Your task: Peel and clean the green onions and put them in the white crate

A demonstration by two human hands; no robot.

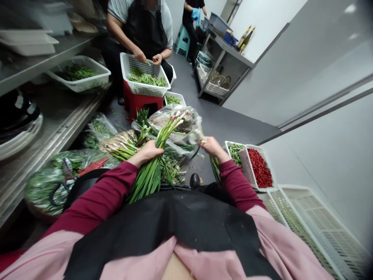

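Head camera: I have both bare hands in the middle of the scene. The left hand [149,151] is clenched around a bunch of long green stalks [147,177], its pale, purplish ends tilting up toward the far side and its leaves hanging toward me. The right hand [213,147], apart from it, grasps a smaller lot of stalks [215,168]; their pale ends are blurred at the fingertips and green leaves trail below the wrist. How many it holds I can't tell.

Just left of the left hand I see a pile of pale-rooted stalks [119,146], and beyond the hands a clear plastic bag [190,116]. Near left, black-handled scissors [60,191] lie on wrapped greens [43,186], beside a red cloth-like item [93,166].

To the right stands a white basket [247,167] with red chillies [260,168]. On the far side, a co-worker [147,29] has both hands over a perforated basket [145,89] of green pods, set on a red stool [141,102].
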